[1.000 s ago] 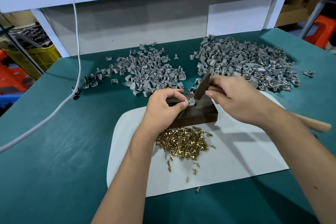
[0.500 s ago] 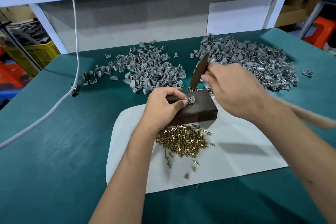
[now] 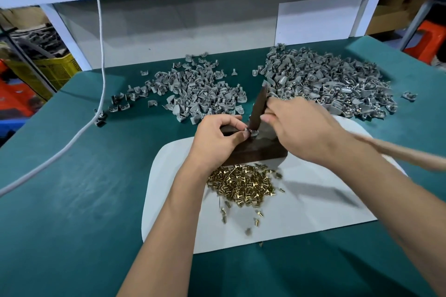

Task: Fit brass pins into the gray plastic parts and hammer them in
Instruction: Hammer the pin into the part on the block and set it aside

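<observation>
Head view: left hand (image 3: 218,137) pinches gray part (image 3: 251,131) on dark block (image 3: 260,149); right hand's (image 3: 304,128) grip clamps hammer (image 3: 258,108).

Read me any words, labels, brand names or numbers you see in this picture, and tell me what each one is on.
None can be read. No print shows on the hammer, the dark block, the white mat, the gray plastic parts or the brass pins. The white panel behind the table is blank, and the yellow crate shows no lettering.
</observation>
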{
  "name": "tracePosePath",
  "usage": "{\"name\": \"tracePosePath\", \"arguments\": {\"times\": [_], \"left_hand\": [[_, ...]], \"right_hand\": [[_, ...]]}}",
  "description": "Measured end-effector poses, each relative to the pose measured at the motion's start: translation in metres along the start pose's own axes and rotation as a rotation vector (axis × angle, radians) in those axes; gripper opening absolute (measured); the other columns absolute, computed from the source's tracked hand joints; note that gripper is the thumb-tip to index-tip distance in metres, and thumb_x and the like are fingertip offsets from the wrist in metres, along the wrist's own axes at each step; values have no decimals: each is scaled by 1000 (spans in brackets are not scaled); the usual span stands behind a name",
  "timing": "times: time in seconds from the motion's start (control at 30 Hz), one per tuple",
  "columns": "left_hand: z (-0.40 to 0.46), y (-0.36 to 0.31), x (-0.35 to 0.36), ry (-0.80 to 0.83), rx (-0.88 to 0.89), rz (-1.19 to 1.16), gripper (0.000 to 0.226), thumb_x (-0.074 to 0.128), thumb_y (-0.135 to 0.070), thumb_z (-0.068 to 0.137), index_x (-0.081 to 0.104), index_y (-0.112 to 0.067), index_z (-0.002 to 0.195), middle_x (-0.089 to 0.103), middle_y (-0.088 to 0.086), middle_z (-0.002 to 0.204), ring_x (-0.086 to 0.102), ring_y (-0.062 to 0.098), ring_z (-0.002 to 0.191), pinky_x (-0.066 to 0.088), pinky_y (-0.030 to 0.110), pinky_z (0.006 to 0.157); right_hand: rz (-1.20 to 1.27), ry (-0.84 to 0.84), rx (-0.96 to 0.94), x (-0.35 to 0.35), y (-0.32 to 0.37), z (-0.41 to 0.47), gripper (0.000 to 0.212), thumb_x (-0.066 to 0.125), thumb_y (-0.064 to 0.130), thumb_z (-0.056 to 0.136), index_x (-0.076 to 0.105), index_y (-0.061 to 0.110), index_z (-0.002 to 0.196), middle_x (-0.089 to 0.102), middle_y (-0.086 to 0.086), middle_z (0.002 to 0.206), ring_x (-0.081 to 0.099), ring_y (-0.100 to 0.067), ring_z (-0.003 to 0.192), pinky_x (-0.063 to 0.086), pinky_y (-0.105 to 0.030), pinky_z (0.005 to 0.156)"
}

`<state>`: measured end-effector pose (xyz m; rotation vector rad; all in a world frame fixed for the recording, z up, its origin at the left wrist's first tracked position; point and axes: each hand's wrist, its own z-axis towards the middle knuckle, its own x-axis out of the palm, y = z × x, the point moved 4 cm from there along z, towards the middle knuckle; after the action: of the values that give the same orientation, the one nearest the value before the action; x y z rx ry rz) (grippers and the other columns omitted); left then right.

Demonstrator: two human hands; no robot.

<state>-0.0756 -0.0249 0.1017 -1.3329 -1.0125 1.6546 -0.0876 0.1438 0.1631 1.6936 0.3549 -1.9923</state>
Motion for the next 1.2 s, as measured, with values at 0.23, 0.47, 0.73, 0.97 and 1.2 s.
{"name": "tracePosePath", "arguments": {"times": [0.23,0.47,0.73,0.97,1.2], "left_hand": [[2,3,-1,-4,-1,-4,7,81,-4,84,79,-11,85,73,2,116,68,4,112,52,28,102],[1,4,-2,-10,7,9,8,81,-7,84,80,-14,86,74,0,114,67,1,111,50,26,103],[1,2,-1,-5,-8,17,9,81,-7,84,79,-16,85,73,1,118,68,4,110,51,29,104],[-1,2,0,-11,-18,-9,7,80,-3,85,78,-10,86,72,5,120,69,2,107,54,22,97],[-1,0,1,-12,-14,-5,9,80,-3,85,78,-11,84,72,3,121,69,-2,101,53,20,93]], "right_hand": [[71,-138,29,-8,6,-3,21,40,36,107,51,18,106,69,-12,91,59,-36,73,48,-41,66],[49,-278,-8,-22,0,1,23,39,34,106,55,19,109,72,-7,91,67,-38,79,48,-39,64],[-48,-200,-21,-20,1,5,21,42,38,106,55,22,105,70,-9,88,67,-38,79,48,-41,65],[-4,-2,30,-10,2,3,19,42,39,107,52,23,100,69,-12,96,65,-38,87,43,-39,67],[80,-54,67,4,1,-1,22,42,38,107,55,20,108,70,-13,96,65,-40,90,49,-41,71]]}}
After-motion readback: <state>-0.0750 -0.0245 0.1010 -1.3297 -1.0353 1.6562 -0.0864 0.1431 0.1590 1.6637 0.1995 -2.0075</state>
